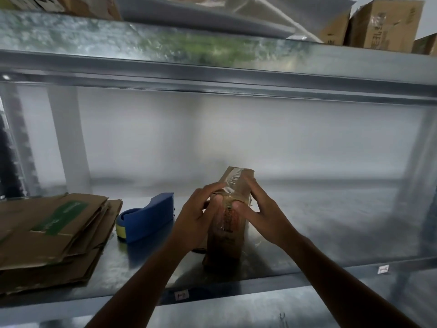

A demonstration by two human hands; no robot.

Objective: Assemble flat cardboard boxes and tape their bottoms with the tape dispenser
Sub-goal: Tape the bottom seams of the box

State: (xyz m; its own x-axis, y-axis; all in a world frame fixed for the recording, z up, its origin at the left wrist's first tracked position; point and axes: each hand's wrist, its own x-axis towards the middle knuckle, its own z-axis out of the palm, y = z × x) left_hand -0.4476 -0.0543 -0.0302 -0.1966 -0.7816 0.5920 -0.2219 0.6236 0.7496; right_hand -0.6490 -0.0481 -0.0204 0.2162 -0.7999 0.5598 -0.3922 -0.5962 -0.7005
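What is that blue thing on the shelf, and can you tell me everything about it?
It is the tape dispenser, made of what looks like smooth blue plastic, with a curved loop handle and a yellow band at its near end. It rests on the metal shelf, between the stack of flat cardboard and the left hand. No hand touches it.

cardboard box (227, 223), glossy tape (230, 183), metal shelf (307, 223)
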